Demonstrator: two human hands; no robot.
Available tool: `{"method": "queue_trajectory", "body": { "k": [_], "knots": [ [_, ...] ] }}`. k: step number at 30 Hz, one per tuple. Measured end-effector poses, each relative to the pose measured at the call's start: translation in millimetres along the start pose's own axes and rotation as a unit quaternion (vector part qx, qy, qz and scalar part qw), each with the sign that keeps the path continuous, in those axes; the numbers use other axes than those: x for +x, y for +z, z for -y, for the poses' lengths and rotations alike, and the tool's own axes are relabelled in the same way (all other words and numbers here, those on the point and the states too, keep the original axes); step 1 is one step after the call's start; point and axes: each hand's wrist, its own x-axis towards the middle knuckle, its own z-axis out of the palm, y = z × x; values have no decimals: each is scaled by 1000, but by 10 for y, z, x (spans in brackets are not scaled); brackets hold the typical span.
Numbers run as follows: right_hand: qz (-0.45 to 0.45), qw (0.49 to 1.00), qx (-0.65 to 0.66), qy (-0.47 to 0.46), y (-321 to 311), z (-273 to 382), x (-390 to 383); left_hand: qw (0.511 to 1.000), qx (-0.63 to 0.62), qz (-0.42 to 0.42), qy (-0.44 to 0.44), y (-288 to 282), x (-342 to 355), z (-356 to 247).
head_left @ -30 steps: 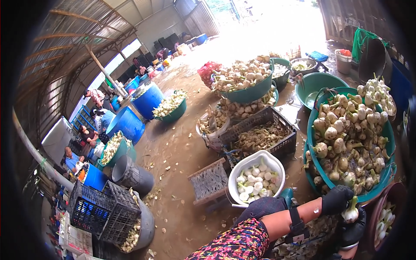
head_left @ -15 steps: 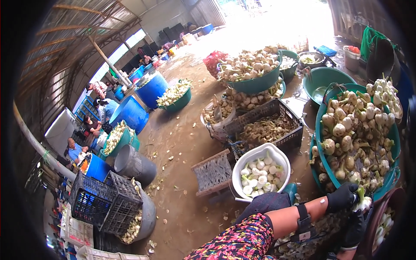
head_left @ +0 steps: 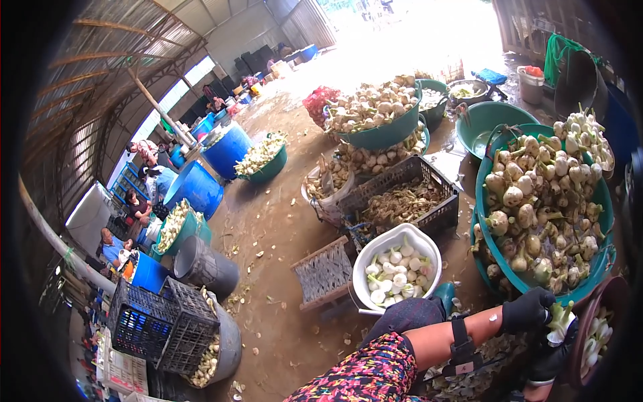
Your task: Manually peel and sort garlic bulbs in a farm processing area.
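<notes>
One garlic bulb (head_left: 560,324) is clamped between the fingers of my left hand (head_left: 528,312) and right hand (head_left: 550,360), just beside the maroon basin (head_left: 615,293), and a loose pinch around its stalk (head_left: 558,310) could let it twist free and drop among the peelings (head_left: 489,356) below.

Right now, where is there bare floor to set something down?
Mostly open: the brown floor between the dark grey bucket and the woven stool, though scraps litter it. Crowded: lower right, where left hand and right hand meet at a white bulb beside the large green tub and maroon tub.
</notes>
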Motion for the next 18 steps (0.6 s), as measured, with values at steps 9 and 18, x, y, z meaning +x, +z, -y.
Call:
{"method": "queue_trajectory", "body": {
  "k": [9, 18],
  "knots": [
    [1, 965, 250, 77, -234, 187, 74, 997, -17, 66, 29, 252, -119, -26],
    [-64, 996, 7, 61, 284, 266, 132, 939, 326, 22, 104, -88, -149, 82]
  ]
}}
